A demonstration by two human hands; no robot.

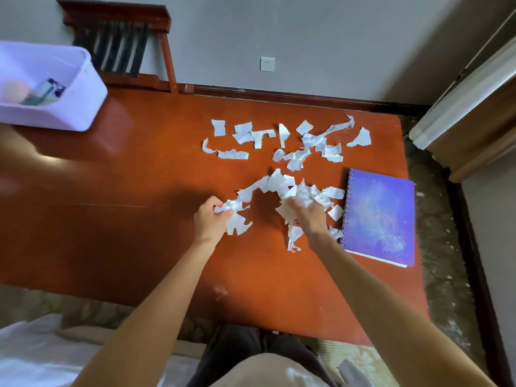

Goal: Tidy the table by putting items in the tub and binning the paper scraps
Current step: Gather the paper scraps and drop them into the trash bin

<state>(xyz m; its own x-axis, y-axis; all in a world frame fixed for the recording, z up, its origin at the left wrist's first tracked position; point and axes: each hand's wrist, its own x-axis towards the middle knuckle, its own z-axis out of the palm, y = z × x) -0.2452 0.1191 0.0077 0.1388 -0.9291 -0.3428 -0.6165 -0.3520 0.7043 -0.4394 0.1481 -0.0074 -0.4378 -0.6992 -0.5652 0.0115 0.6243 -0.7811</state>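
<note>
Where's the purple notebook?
In the head view, the purple notebook lies flat on the right side of the table, just right of the right hand and the paper scraps it grips.

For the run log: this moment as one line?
stage: gathering scraps | left hand: grips scraps | right hand: grips scraps | far scraps: loose | notebook: on table | tub: far left, items inside

Grey wall [321, 37] with socket [267, 64], glossy red-brown table [111, 219], mottled dark floor [441, 275].
</note>
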